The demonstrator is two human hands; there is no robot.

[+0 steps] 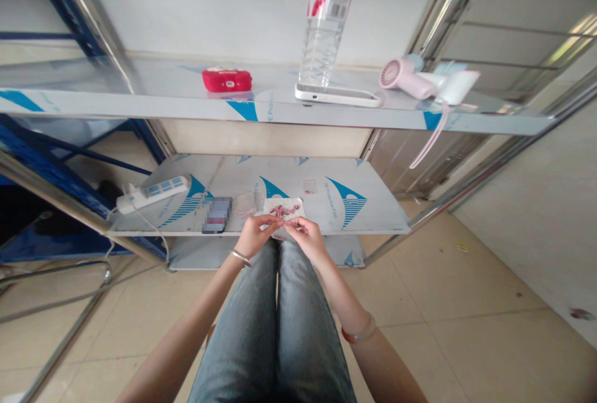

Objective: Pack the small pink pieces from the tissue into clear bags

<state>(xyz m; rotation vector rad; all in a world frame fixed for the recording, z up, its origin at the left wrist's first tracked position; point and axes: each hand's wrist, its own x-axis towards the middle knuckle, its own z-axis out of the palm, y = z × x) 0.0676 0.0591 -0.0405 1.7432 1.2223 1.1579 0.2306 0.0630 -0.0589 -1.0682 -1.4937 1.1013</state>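
Note:
My left hand (256,232) and my right hand (305,235) meet fingertip to fingertip above my knees, at the front edge of the lower shelf (377,204). Both are closed in a pinch; what lies between the fingers is too small to make out. Just beyond them, pink and dark red beads (285,210) lie in a small heap on a white cloth or paper (298,203). Left of that sits a clear bag (245,204) with something pinkish in it. A phone (217,215) lies farther left. A tiny clear packet (309,186) rests behind the beads.
A white power strip (153,194) with a cable stands at the lower shelf's left end. On the upper shelf (168,104) are a red case (227,80), a water bottle (325,23), a white phone-like slab (338,96) and a pink handheld fan (405,78) with a hanging strap.

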